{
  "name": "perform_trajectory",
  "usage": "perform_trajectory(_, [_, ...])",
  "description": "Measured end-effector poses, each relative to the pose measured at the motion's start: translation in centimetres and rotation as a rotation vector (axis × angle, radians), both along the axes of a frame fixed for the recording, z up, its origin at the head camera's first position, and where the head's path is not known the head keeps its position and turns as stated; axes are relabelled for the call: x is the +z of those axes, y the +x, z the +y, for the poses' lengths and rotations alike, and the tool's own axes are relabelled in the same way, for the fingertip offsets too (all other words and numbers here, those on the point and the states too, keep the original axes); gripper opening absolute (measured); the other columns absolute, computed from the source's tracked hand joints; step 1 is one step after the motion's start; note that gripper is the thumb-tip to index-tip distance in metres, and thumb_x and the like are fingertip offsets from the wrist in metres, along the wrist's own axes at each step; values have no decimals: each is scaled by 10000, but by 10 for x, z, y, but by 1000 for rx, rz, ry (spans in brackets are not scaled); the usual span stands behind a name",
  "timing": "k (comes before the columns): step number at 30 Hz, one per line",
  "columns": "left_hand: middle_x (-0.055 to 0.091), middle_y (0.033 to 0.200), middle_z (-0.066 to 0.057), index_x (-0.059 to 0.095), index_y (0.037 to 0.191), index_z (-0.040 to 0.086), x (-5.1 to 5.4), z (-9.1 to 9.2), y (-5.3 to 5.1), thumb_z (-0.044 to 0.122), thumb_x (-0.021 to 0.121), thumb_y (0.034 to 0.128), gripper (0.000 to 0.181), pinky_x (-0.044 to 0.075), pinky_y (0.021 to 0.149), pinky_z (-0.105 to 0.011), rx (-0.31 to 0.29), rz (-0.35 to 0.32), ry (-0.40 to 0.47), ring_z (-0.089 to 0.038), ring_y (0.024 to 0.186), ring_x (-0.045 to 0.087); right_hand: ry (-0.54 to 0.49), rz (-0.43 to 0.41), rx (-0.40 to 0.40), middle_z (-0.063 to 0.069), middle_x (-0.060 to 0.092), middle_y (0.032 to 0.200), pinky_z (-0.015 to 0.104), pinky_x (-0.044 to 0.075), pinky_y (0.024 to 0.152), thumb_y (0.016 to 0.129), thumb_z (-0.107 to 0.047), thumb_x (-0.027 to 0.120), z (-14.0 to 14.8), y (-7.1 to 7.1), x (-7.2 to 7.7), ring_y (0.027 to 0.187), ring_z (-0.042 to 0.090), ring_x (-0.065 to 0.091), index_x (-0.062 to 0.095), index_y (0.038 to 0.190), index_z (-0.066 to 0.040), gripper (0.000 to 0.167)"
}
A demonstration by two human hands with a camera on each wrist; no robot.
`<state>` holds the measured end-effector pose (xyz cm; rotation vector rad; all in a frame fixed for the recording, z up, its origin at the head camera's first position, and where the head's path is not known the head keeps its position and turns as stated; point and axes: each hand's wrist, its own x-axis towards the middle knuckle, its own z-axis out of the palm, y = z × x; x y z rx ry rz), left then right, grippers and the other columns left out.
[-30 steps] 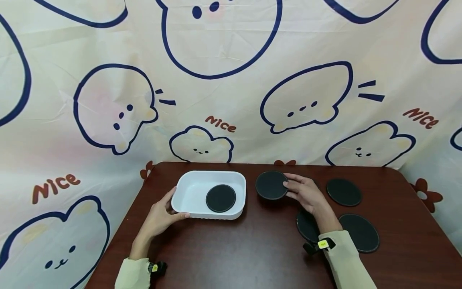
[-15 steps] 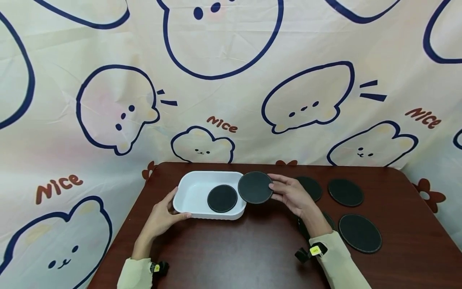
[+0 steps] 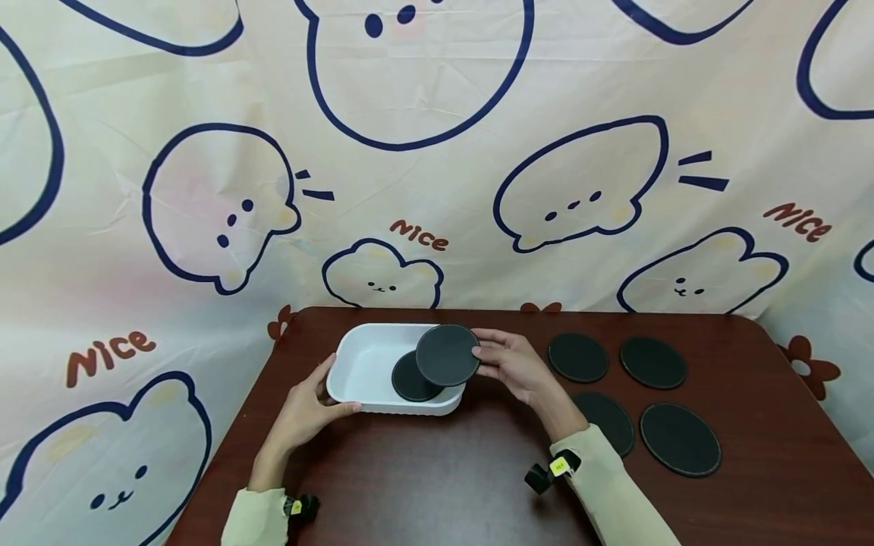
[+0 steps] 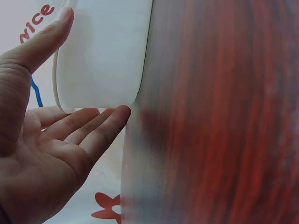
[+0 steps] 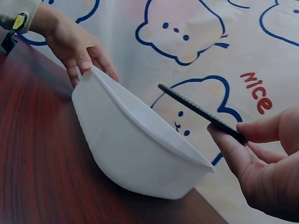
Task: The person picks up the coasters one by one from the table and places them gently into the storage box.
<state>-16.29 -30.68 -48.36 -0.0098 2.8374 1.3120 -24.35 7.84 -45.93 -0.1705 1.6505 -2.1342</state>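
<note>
A white plastic storage box [image 3: 362, 364] stands at the back left of the table. My left hand [image 3: 306, 406] holds its left end, thumb along the near side and fingers around the end, as the left wrist view also shows. A round black coaster [image 3: 447, 356] is pinched between the thumb and fingers of my right hand [image 3: 514, 365]. It hangs over the right part of the box, tilted and above the rim in the right wrist view. Inside the box lies another black coaster [image 3: 408, 381], partly hidden by the held one.
On the right of the brown table [image 3: 437, 470] lie several more black coasters: one back left [image 3: 577, 357], one back right [image 3: 652, 362], one near right [image 3: 680, 440], and one partly behind the right sleeve [image 3: 608, 417]. A printed cloth [image 3: 464, 189] hangs behind the table.
My right hand has carried its coaster leftward, from beside the box to over its right part. The left hand and the box have stayed in place.
</note>
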Motion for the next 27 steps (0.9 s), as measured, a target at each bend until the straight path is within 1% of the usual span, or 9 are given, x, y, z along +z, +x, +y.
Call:
perform_trajectory(7, [401, 1693, -256, 246, 1708, 65, 0, 0, -1, 412, 952, 817, 1189, 552, 1088, -520, 3, -1, 1, -438, 1481, 533, 19, -18, -38, 272, 644, 1455, 281, 658, 862, 1053, 10, 617, -24, -2, 4, 1006, 115, 772, 517, 1544, 21, 501])
perform_trajectory(13, [409, 1690, -251, 245, 1710, 74, 1, 0, 0, 406, 951, 820, 1184, 559, 1084, -517, 1, -5, -1, -434, 1475, 542, 66, -19, -35, 265, 675, 1409, 248, 653, 805, 1042, 23, 635, -45, -3, 6, 941, 103, 757, 560, 1519, 6, 484])
perform_trajectory(19, [411, 1688, -253, 250, 1708, 71, -1, 1, 0, 410, 946, 824, 1175, 559, 1081, -519, -2, 0, 2, -442, 1464, 551, 127, -14, -43, 232, 698, 1379, 256, 653, 802, 1028, 4, 668, -60, -3, 2, 964, 131, 745, 615, 1483, -32, 459])
perform_trajectory(22, [405, 1696, -244, 247, 1711, 79, -2, 1, -1, 425, 950, 817, 1189, 569, 1083, -511, -3, -1, -4, -425, 1474, 547, 145, -12, -44, 239, 692, 1360, 274, 655, 805, 1030, 5, 666, -65, -3, -1, 983, 153, 739, 617, 1469, -20, 442])
perform_trajectory(27, [405, 1696, -244, 236, 1714, 81, -3, -2, 1, 424, 951, 817, 1198, 573, 1085, -515, -3, 5, -12, -416, 1473, 550, 154, 11, -34, 264, 682, 1335, 337, 667, 865, 1034, 16, 651, -74, -1, -2, 1022, 205, 756, 601, 1458, 13, 427])
